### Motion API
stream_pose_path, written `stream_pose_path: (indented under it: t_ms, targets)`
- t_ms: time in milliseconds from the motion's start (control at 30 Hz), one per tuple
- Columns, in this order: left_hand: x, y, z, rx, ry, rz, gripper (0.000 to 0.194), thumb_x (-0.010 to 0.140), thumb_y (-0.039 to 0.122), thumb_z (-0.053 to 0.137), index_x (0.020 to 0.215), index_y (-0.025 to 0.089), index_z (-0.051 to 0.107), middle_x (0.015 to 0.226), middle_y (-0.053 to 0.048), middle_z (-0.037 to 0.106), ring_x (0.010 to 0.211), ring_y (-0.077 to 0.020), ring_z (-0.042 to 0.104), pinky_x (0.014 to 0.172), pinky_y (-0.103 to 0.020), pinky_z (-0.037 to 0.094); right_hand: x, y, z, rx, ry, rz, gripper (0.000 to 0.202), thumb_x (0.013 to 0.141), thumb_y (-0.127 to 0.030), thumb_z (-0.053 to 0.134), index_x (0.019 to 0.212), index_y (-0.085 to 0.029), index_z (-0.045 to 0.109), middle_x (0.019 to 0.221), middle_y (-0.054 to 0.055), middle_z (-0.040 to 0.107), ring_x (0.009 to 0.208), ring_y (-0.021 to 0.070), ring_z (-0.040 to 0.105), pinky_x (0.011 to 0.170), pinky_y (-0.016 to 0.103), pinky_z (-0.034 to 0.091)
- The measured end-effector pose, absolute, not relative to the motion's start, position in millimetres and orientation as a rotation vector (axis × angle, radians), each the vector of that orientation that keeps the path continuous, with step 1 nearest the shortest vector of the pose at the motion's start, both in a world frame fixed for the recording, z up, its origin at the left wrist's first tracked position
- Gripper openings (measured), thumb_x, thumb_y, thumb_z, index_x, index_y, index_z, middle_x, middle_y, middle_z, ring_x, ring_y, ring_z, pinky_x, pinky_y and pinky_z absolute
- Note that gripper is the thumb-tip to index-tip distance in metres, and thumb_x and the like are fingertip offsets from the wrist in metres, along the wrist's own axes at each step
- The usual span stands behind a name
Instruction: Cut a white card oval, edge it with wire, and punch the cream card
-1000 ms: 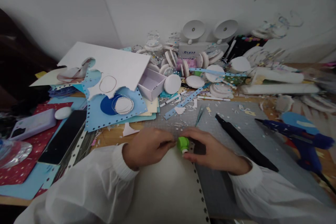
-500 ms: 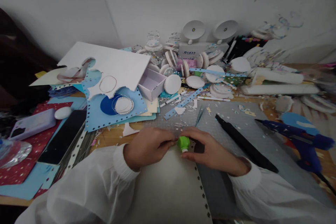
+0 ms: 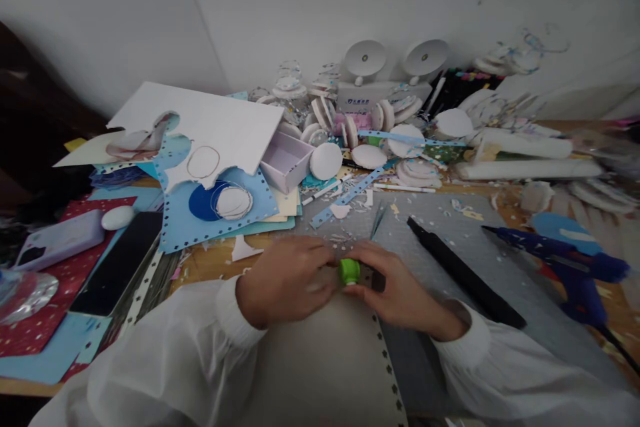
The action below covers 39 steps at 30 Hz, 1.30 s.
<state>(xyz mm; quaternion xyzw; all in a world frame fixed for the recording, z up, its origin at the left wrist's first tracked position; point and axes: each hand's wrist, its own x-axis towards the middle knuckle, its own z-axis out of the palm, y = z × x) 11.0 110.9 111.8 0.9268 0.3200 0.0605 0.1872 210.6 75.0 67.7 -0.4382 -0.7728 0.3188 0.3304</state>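
Observation:
A small bright green punch point(image 3: 349, 271) with a white base sits at the upper edge of a pale grey sheet point(image 3: 325, 367), whose right edge carries a row of small flower-shaped holes. My right hand point(image 3: 400, 287) has its thumb and fingers around the punch from the right. Just left of the punch is my left hand point(image 3: 290, 277), its fingers curled together near the sheet's edge and slightly blurred; what lies between its fingertips is hidden.
A grey cutting mat point(image 3: 480, 267) carries tweezers point(image 3: 379, 220) and a black tool point(image 3: 465, 273). A blue glue gun point(image 3: 565, 257) lies right. Phone point(image 3: 120, 263) and red paper point(image 3: 30, 320) are left. White discs point(image 3: 327, 161) and a lilac box point(image 3: 285, 163) stand behind.
My left hand has turned slightly, with its fingers more curled beside the punch. My right hand stays around the punch. The whole view has shifted a little.

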Motion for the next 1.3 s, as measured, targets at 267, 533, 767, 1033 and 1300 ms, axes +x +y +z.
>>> stream_pose_path:
  t_ms: [267,533,767,1033,1300]
  targets:
    - [31,113,112,2.743,0.886,0.009,0.057,0.071,0.067,0.059,0.087,0.012,0.061,0.087,-0.009,0.066,0.082,-0.0274,0.062,0.078,-0.042,0.045,210,73,63,-1.095,-2.071,0.735,0.024,0.077,-0.025,0.066,0.099,-0.020,0.057,0.097,0.009,0.064,0.092,0.0255,0.056,0.082,0.042,0.044]
    - [31,118,106,2.709,0.803,0.134,0.044,0.070,0.057,0.065,0.082,0.015,0.063,0.080,-0.006,0.068,0.077,-0.0250,0.063,0.074,-0.038,0.043,211,71,59,-1.065,-2.055,0.691,0.025,0.076,-0.021,0.062,0.099,-0.021,0.056,0.101,0.009,0.064,0.095,0.0261,0.056,0.084,0.043,0.042]
    - [30,119,100,2.687,0.780,0.225,0.039,0.068,0.054,0.067,0.079,0.016,0.063,0.078,-0.004,0.068,0.077,-0.0222,0.064,0.073,-0.035,0.042,208,71,60,-1.056,-2.053,0.656,0.018,0.076,-0.019,0.060,0.093,-0.020,0.055,0.093,0.008,0.063,0.088,0.0247,0.055,0.080,0.042,0.040]
    - [31,116,97,2.670,0.900,0.189,0.038,0.071,0.051,0.067,0.082,0.015,0.061,0.080,-0.005,0.067,0.077,-0.0242,0.064,0.072,-0.037,0.046,208,75,64,-1.100,-2.112,0.596,0.016,0.076,-0.016,0.061,0.091,-0.018,0.056,0.083,0.006,0.059,0.082,0.0225,0.052,0.079,0.042,0.038]
    - [26,112,91,2.656,1.017,0.167,0.046,0.074,0.057,0.064,0.089,0.015,0.059,0.091,-0.008,0.067,0.084,-0.0263,0.063,0.074,-0.039,0.046,209,77,60,-1.135,-2.103,0.562,0.022,0.078,-0.020,0.064,0.098,-0.020,0.055,0.093,0.007,0.062,0.089,0.0242,0.053,0.082,0.043,0.039]
